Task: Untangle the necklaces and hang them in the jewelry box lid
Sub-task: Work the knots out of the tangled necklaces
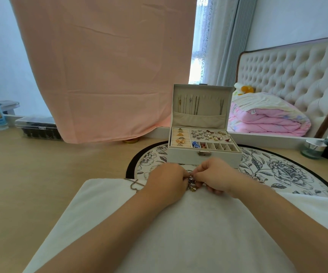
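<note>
Head view: the jewelry box (204, 155) is sitting open near the back edge of the desk (41, 174), several chains (195, 107) already hanging in its lid (201, 91). The left hand (167, 180) and right hand (214, 174) are pinching the tangled necklaces (191, 183) at the far edge of the towel (179, 233), so the untangling looks unfinished.

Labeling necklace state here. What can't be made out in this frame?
All in the head view:
1. tangled necklaces: mostly covered by the left hand and right hand pinching them; chain count and knot unreadable.
2. loose chain on the white towel: one end runs under the left hand.
3. hung chains in the lid: too small to count; lower ends hidden in the lid pocket.
</note>
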Tool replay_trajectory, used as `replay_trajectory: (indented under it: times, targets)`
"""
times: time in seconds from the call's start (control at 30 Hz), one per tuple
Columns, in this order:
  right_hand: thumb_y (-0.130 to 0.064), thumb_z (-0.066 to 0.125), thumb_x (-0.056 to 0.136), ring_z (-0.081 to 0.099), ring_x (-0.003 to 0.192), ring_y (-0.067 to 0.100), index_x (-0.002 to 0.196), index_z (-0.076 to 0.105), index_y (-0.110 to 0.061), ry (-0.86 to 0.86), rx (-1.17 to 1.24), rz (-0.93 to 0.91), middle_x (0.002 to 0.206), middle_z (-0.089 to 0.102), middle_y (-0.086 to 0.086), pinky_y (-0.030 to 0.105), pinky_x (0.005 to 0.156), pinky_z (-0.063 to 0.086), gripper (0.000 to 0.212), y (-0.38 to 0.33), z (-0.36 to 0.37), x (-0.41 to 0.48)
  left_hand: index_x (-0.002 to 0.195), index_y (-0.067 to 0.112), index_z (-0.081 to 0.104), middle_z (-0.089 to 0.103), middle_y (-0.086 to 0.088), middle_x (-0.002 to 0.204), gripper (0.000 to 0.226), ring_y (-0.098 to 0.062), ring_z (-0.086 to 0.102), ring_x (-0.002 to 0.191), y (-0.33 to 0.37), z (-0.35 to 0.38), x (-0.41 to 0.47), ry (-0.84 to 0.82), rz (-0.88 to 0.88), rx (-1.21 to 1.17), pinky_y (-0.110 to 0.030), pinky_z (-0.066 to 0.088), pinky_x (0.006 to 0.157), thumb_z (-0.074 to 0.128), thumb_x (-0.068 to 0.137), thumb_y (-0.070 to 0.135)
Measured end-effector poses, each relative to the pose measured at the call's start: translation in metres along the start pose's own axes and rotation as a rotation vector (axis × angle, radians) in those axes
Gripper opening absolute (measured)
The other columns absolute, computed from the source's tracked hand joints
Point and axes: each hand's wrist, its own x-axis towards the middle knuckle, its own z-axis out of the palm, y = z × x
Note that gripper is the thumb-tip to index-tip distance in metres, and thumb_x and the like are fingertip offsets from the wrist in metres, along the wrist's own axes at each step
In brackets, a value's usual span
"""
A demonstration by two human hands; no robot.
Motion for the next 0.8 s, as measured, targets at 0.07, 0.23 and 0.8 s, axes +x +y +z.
replay_trajectory:
  times: [0.07, 0.23, 0.8]
  targets:
    - [-0.008, 0.055, 0.092, 0.042, 0.043, 0.016, 0.089, 0.068, -0.017, 0.011, 0.009, 0.001, 0.063, 0.067, 0.001, 0.020, 0.040, 0.031, 0.016, 0.001, 0.002, 0.000, 0.113, 0.025, 0.075, 0.072, -0.004, 0.093, 0.026, -0.024, 0.065, 0.088, 0.004, 0.000, 0.013, -0.093, -0.019, 0.052, -0.036, 0.056, 0.080, 0.053, 0.100, 0.031]
    - [-0.006, 0.053, 0.092, 0.044, 0.043, 0.015, 0.090, 0.061, -0.017, 0.040, 0.012, -0.006, 0.067, 0.063, 0.004, 0.019, 0.038, 0.031, 0.014, 0.004, 0.002, 0.003, 0.101, 0.018, 0.077, 0.053, 0.000, 0.066, 0.025, -0.024, 0.057, 0.073, 0.010, 0.000, 0.036, -0.150, -0.041, 0.156, -0.031, 0.044, 0.064, 0.063, 0.094, 0.037]
    - [-0.012, 0.066, 0.088, 0.066, 0.081, 0.009, 0.092, 0.074, -0.027, -0.089, 0.204, -0.318, 0.095, 0.074, -0.001, 0.018, 0.064, 0.048, 0.018, -0.002, -0.009, -0.002, 0.095, 0.023, 0.072, 0.071, 0.004, 0.077, 0.004, -0.004, 0.060, 0.061, -0.005, -0.020, 0.004, 0.214, -0.060, -0.850, -0.017, 0.051, 0.060, 0.071, 0.092, 0.021]
